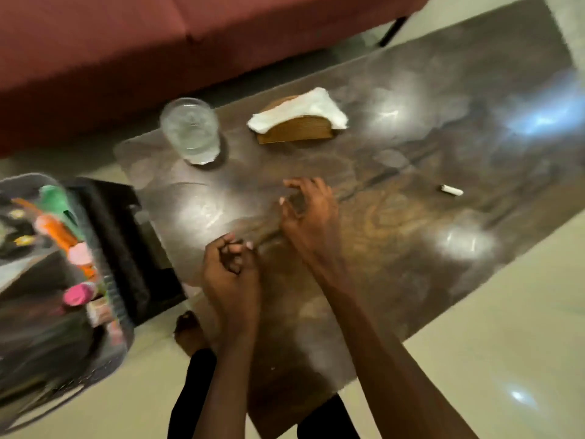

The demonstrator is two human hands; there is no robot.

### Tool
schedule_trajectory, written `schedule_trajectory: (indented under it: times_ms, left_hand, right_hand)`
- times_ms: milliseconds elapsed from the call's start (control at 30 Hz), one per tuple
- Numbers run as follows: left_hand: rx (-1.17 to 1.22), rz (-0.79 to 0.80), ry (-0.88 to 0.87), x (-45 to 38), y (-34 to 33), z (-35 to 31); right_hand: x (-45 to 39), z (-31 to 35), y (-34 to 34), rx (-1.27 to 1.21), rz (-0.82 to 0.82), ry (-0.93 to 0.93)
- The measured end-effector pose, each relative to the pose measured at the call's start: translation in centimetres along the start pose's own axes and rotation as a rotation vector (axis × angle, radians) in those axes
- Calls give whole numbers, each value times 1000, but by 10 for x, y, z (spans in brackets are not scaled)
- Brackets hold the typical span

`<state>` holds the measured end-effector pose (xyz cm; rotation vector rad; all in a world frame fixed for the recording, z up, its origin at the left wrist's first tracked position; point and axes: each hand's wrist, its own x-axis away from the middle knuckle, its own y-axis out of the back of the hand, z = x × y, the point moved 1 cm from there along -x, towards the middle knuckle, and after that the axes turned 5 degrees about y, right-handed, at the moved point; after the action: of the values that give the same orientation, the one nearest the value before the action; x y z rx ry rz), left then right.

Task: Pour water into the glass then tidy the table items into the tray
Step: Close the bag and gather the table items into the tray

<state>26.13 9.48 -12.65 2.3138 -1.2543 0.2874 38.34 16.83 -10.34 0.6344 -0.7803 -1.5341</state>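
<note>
A clear glass [191, 130] holding water stands near the far left corner of the glossy dark table [411, 248]. To the left, a grey tray [118, 331] holds several colourful items, blurred. My left hand [231, 274] hovers over the table's near left part with its fingers curled in; nothing shows inside it. My right hand [308, 217] is over the middle of the table, fingers spread and bent, holding nothing. A wooden napkin holder [299, 126] with white napkins stands behind my right hand. A small white stick-like item [451, 190] lies to the right.
The tray rests on a black stand [136, 236] beside the table's left end. A dark red sofa [126, 42] runs along the far side. Pale floor tiles [506, 343] surround the table. My foot [190, 331] is on the floor below my left hand.
</note>
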Motion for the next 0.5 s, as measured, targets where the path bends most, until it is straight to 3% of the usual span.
schedule_trajectory:
  times_ms: [167,300,500]
  left_hand:
    - [-116,147,-32,28,-76,-6]
    - [-187,324,-53,55,-136,-5]
    - [-308,481,-85,75,-206,-1]
  right_hand:
    - [10,-117,87,19,-192,-297]
    - [15,-188,133,52,-238,-504]
    - [-3,-259,158,136,-186,-523]
